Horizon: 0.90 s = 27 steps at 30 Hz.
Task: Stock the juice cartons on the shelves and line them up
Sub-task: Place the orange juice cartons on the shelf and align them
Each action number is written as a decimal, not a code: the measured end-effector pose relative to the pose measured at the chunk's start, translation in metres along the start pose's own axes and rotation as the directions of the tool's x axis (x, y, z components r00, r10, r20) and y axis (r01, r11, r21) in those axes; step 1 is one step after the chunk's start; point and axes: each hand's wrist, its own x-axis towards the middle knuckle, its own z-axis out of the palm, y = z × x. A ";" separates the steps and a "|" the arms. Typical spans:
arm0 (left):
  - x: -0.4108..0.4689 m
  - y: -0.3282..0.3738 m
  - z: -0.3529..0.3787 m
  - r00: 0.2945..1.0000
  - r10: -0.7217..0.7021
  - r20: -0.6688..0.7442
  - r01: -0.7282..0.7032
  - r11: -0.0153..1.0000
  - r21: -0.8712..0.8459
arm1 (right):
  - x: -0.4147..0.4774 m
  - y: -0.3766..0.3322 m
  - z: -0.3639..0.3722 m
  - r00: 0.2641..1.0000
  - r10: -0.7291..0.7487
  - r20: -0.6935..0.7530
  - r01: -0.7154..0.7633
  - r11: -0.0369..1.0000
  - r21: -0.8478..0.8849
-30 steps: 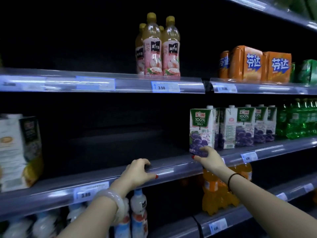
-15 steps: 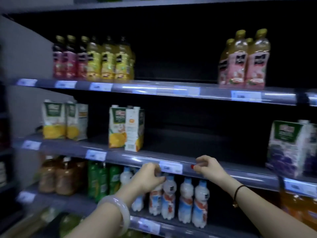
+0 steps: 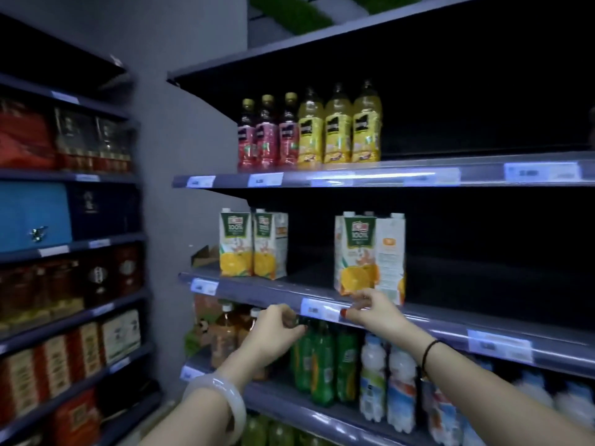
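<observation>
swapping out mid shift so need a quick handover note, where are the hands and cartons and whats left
Left hand: fingers curled at the middle shelf rail, beside a price tag; grip unclear.
Right hand: pinches the same rail at the foot of the right carton pair.
Neither holds a carton.
Done: left carton pair stands upright at the shelf front, faces out.
Left: the right pair sits apart across a gap and one carton shows its side panel; turn it, close the row, probably add stock.

Glossy paper cartons (image 3: 357,252), plastic btls (image 3: 338,133), shiny shelf edge (image 3: 257,292).
</observation>
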 end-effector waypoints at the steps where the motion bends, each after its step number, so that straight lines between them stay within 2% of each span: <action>1: 0.006 -0.013 -0.014 1.000 0.001 -0.003 -0.001 1.000 -0.002 | 0.009 -0.008 0.017 1.000 -0.008 0.011 0.008 1.000 0.011; 6: 0.046 -0.067 -0.068 0.998 -0.013 -0.057 0.011 0.999 -0.046 | 0.046 -0.036 0.083 1.000 -0.017 0.023 0.016 1.000 0.025; 9: 0.071 -0.089 -0.081 0.996 -0.031 -0.082 0.021 0.992 -0.124 | 0.066 -0.044 0.101 1.000 -0.002 -0.026 0.002 1.000 0.014; 15: 0.120 -0.129 -0.085 0.991 -0.046 -0.127 0.017 0.976 -0.218 | 0.120 -0.051 0.116 0.995 0.022 -0.101 -0.021 1.000 0.003; 23: 0.196 -0.171 -0.087 0.968 -0.087 -0.235 0.036 0.977 -0.210 | 0.201 -0.047 0.151 0.990 0.015 -0.141 -0.012 1.000 0.025; 27: 0.228 -0.187 -0.089 0.942 -0.109 -0.317 0.038 0.974 -0.222 | 0.236 -0.047 0.161 0.972 0.057 -0.227 -0.049 0.998 0.041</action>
